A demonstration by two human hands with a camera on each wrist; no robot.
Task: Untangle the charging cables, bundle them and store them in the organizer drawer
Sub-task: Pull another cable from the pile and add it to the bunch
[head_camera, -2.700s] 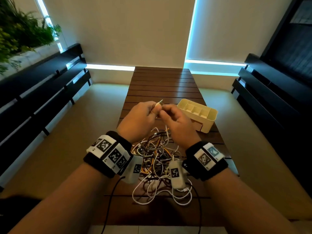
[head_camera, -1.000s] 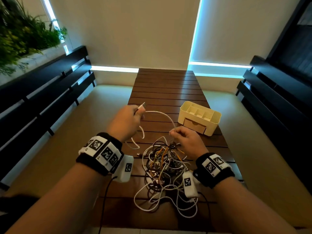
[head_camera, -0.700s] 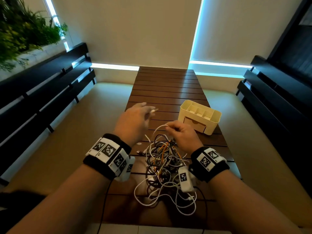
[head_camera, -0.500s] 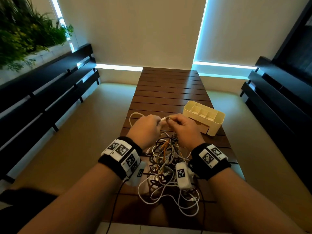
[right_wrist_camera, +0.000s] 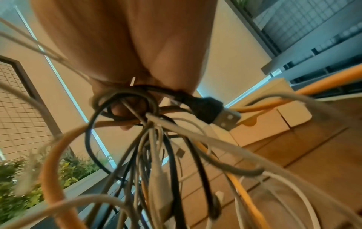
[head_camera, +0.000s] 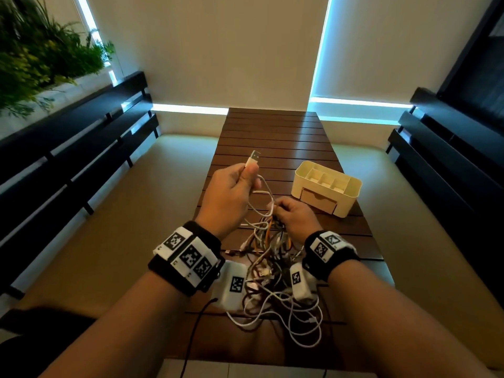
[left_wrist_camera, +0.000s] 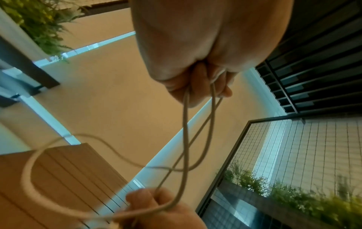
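Observation:
My left hand (head_camera: 249,173) is raised over the table and grips a white cable (head_camera: 266,192), whose USB plug (head_camera: 254,157) sticks up past the thumb. In the left wrist view its curled fingers (left_wrist_camera: 197,83) hold several white strands. Lower and to the right, my right hand (head_camera: 275,208) pinches the same cable at the top of the cable tangle (head_camera: 272,271). That tangle mixes white, orange and dark leads and is partly lifted. In the right wrist view the fingers (right_wrist_camera: 121,108) grip looped leads beside a black USB plug (right_wrist_camera: 221,116).
A cream organizer (head_camera: 351,192) with top compartments and a closed front drawer (head_camera: 317,200) stands on the slatted wooden table (head_camera: 272,137), just right of my hands. Dark benches run along both sides. Plants sit at the upper left.
My hands were together above the tangle half a second ago. The left hand has since risen, drawing the plug end up, while the right hand dropped onto the tangle.

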